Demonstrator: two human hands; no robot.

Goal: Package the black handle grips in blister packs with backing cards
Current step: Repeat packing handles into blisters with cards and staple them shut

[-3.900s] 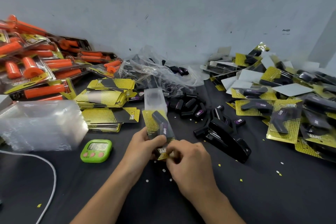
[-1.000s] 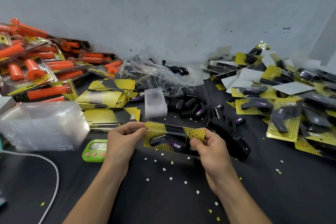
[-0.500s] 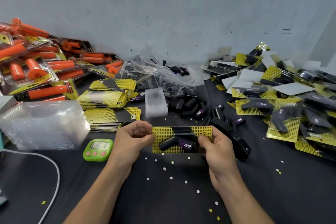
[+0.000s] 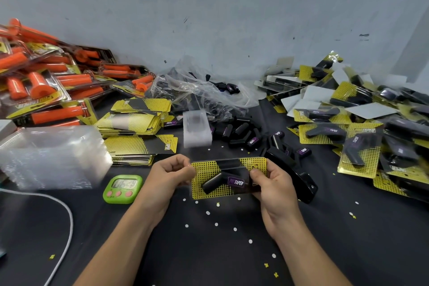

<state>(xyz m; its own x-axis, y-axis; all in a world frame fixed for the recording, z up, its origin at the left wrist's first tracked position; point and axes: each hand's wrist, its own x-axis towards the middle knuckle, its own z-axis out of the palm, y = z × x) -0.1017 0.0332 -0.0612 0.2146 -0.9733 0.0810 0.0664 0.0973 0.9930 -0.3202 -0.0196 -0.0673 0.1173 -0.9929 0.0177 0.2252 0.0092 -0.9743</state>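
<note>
Your left hand (image 4: 170, 175) and right hand (image 4: 274, 183) pinch the pack (image 4: 209, 170) at both ends, grip (image 4: 214, 184) inside; fastening it shut likely comes next.

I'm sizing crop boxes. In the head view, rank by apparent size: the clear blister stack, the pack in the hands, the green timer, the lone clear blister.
1. clear blister stack
2. held pack
3. green timer and lone clear blister: look alike; the timer sits nearer the camera, so unranked.
</note>
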